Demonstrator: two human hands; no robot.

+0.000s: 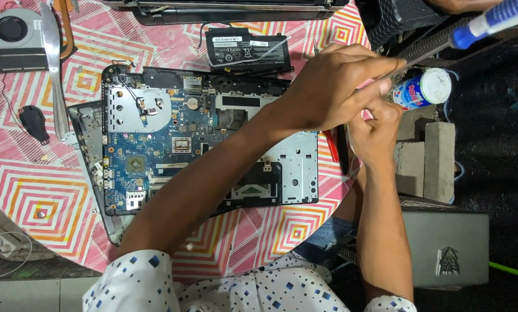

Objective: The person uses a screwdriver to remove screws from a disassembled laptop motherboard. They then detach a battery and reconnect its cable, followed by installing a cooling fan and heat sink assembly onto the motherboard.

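Both hands — left hand (334, 86), right hand (377, 124) — pinch something small, hidden; dropped, it may fall into the open laptop board (172, 144); a slip could scratch it.

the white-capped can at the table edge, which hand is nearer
Right. The right hand sits just left of the can; the left hand lies farther left, above it.

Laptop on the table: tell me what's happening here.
A person sits over an opened laptop, its blue motherboard exposed on a pink patterned tablecloth. Both hands, left hand and right hand, meet at its right edge, pinching something too small to identify. A loose fan and battery lie nearby.
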